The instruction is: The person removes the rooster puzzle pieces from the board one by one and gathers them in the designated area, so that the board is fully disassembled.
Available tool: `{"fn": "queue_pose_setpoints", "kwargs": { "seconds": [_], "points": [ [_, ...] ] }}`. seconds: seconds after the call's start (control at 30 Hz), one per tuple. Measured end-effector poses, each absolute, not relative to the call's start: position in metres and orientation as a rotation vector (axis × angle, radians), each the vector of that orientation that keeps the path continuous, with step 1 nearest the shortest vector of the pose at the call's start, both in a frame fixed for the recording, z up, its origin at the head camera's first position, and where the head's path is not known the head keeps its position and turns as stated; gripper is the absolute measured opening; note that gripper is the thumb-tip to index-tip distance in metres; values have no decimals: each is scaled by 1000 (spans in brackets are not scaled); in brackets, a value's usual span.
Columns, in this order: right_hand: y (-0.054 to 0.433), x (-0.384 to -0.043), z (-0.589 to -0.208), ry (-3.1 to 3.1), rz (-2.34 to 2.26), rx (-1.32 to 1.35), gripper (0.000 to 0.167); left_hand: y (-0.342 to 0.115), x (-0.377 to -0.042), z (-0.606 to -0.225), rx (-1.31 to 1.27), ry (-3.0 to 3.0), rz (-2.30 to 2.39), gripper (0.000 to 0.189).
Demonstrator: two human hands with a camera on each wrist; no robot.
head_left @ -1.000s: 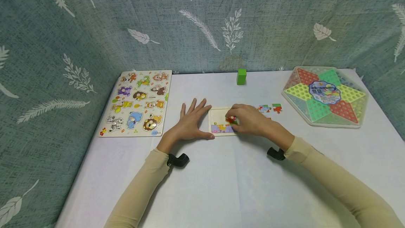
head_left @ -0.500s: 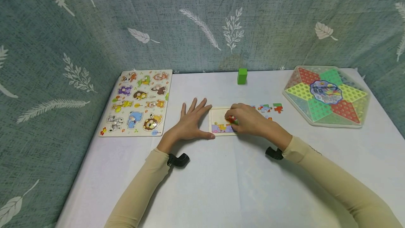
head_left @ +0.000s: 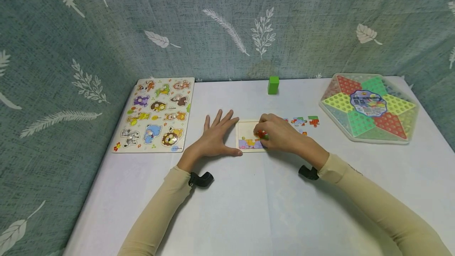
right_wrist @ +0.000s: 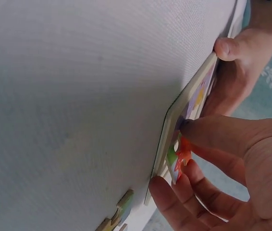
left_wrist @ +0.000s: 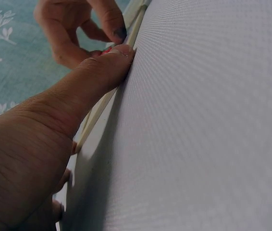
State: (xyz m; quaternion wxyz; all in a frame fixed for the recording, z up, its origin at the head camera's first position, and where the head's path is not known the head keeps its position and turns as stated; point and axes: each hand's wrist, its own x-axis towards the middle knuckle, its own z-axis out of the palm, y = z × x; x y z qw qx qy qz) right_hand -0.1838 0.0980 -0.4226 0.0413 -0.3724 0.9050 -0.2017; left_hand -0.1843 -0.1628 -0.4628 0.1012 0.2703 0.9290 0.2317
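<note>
My left hand point(head_left: 215, 137) lies with fingers spread at the left side of a small wooden puzzle tray point(head_left: 246, 123), its thumb at the near left corner. Joined jigsaw pieces point(head_left: 249, 144) in purple and yellow line the near part of the tray. Over the tray's right half, my right hand point(head_left: 281, 132) pinches a red and green jigsaw piece point(right_wrist: 178, 156) between thumb and fingers. In the right wrist view that piece is tilted, close over the tray. The right hand hides the tray's right end in the head view.
Loose jigsaw pieces point(head_left: 299, 121) lie right of the tray, one point(head_left: 314, 121) red and green. An animal peg puzzle board point(head_left: 153, 116) is at the left. A green block point(head_left: 273, 85) stands at the back. A hexagonal board-game box point(head_left: 369, 108) sits at the right.
The right hand shifts only slightly over the tray, still pinching the red and green piece. The left hand stays in place. The whole head view drifts a little.
</note>
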Motion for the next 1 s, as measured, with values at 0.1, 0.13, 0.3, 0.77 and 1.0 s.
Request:
{"fn": "queue_pose_setpoints", "kwargs": {
  "seconds": [0.1,0.13,0.3,0.77,1.0],
  "points": [
    [98,-184,-422,2770,-610,-1138,18,-163,-185,-463,798,2746,684,114],
    [98,-184,-422,2769,-605,-1137,18,-163,-185,-463,799,2747,685,113],
    [95,-182,-421,2751,-602,-1149,18,-162,-185,-462,800,2749,682,112],
    [97,-182,-422,2778,-628,-1228,15,-162,-183,-460,794,2737,672,112],
    [101,-181,-420,2806,-665,-1287,14,-162,-183,-461,785,2738,670,111]
  ]
}}
